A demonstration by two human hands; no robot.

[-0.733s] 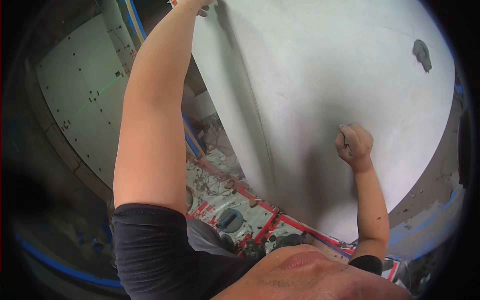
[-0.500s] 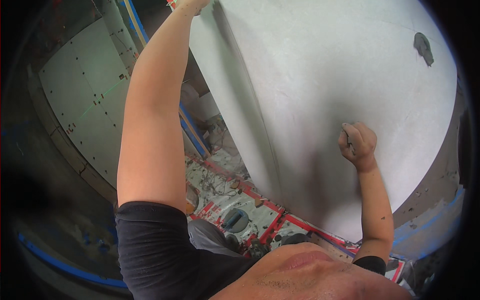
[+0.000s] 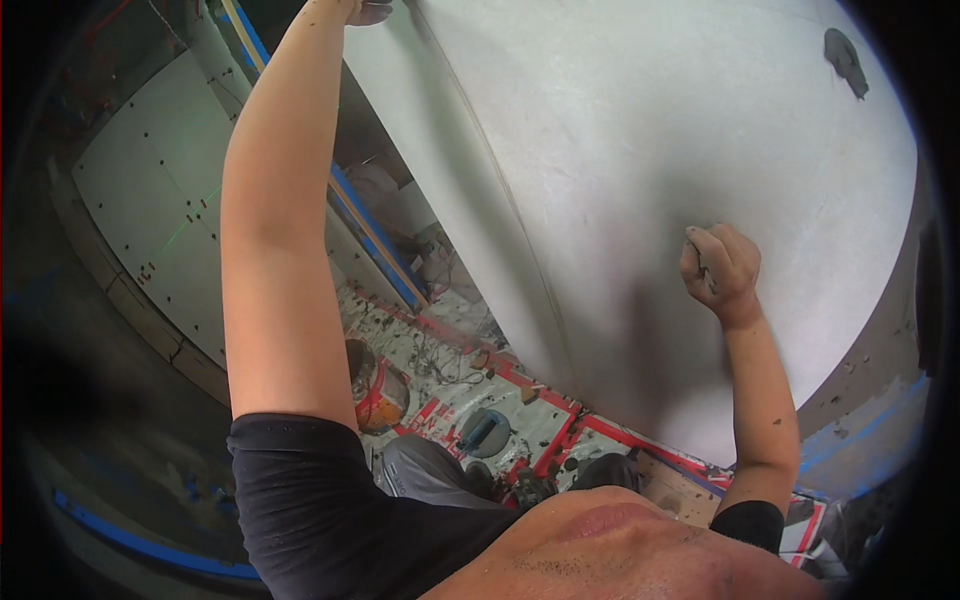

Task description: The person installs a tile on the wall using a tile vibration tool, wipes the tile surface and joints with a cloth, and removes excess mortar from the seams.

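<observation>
A large pale slab, marked by a thin seam line running down its left part, stands in front of me. My right hand is curled into a fist at its middle right, with grey smears on the fingers and no object visible inside. Whether the knuckles touch the slab, I cannot tell. Raised at the top edge, my left hand is near the slab's upper left side. Most of that hand is cut off, so its grip is unclear. A dark grey patch sticks to the slab at upper right.
Red-taped white sheeting strewn with debris and cords covers the floor. On it are a grey disc-shaped tool with a handle and an orange-marked bucket. A blue-edged strip leans behind the slab. Another pale panel stands left.
My view has shifted slightly, so the slab's left edge and my left arm sit farther left. The right fist is a little higher in view and still closed.
</observation>
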